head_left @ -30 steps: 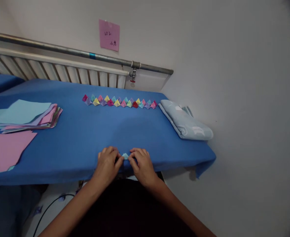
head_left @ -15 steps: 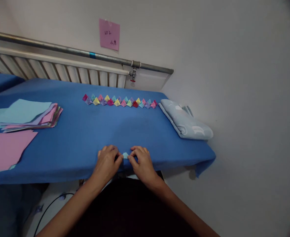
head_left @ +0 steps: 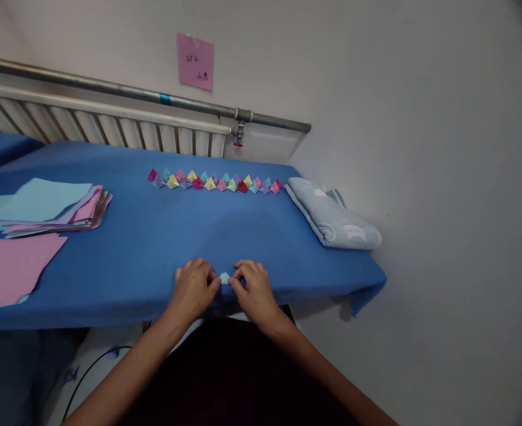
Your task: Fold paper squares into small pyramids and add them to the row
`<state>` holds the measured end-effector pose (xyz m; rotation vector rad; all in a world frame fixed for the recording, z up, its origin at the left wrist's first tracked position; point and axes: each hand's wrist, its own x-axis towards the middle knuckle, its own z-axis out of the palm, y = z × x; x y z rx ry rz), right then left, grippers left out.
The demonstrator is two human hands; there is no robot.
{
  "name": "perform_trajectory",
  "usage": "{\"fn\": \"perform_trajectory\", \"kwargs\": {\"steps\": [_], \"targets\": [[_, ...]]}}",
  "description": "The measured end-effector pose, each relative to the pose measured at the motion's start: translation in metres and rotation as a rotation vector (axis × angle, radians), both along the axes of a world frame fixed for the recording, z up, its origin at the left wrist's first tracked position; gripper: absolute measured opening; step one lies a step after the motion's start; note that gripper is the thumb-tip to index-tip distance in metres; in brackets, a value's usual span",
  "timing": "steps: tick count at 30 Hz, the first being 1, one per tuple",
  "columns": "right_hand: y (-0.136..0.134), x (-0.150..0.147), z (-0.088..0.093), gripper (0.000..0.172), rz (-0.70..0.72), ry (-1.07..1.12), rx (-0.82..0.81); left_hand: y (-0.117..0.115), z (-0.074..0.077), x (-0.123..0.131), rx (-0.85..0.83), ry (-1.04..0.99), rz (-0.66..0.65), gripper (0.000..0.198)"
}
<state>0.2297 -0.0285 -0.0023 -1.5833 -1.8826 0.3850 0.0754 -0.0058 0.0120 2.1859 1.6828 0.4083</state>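
A small light-blue folded paper piece (head_left: 224,277) lies at the near edge of the blue-covered table (head_left: 154,236). My left hand (head_left: 193,290) pinches its left side with curled fingers. My right hand (head_left: 253,290) pinches its right side the same way. Both hands rest on the cloth close together, and most of the paper is hidden between the fingertips. Farther back, a row of several small folded paper pieces (head_left: 215,182) in pink, yellow, blue, purple and red stretches across the table.
A stack of coloured paper sheets (head_left: 52,210) lies at the left, with a loose pink sheet (head_left: 10,269) in front of it. A folded pale-blue cloth (head_left: 332,216) sits at the right end. A radiator (head_left: 96,127) and pipe run along the wall behind.
The hands have stayed on the small folded paper with only slight finger shifts. The view has drifted a little.
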Motion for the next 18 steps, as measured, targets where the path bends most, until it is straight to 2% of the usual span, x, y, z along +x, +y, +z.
{"fn": "perform_trajectory", "kwargs": {"steps": [6, 9, 11, 15, 18], "targets": [[0.003, 0.002, 0.001, 0.010, 0.012, -0.021, -0.023, 0.002, 0.002, -0.002, 0.040, 0.005, -0.001, 0.014], [0.004, 0.004, 0.001, 0.010, 0.014, -0.047, -0.016, -0.001, -0.003, -0.004, 0.105, -0.045, -0.004, 0.010], [0.004, 0.005, 0.000, 0.011, 0.021, -0.045, -0.008, -0.006, -0.011, -0.005, 0.194, -0.098, -0.055, 0.009], [0.004, 0.006, 0.000, 0.010, 0.013, -0.030, -0.012, -0.021, -0.030, -0.011, 0.499, -0.131, -0.240, 0.022], [0.005, 0.006, 0.003, 0.011, 0.023, -0.007, -0.034, -0.031, -0.035, -0.014, 0.609, -0.078, -0.308, 0.031]]}}
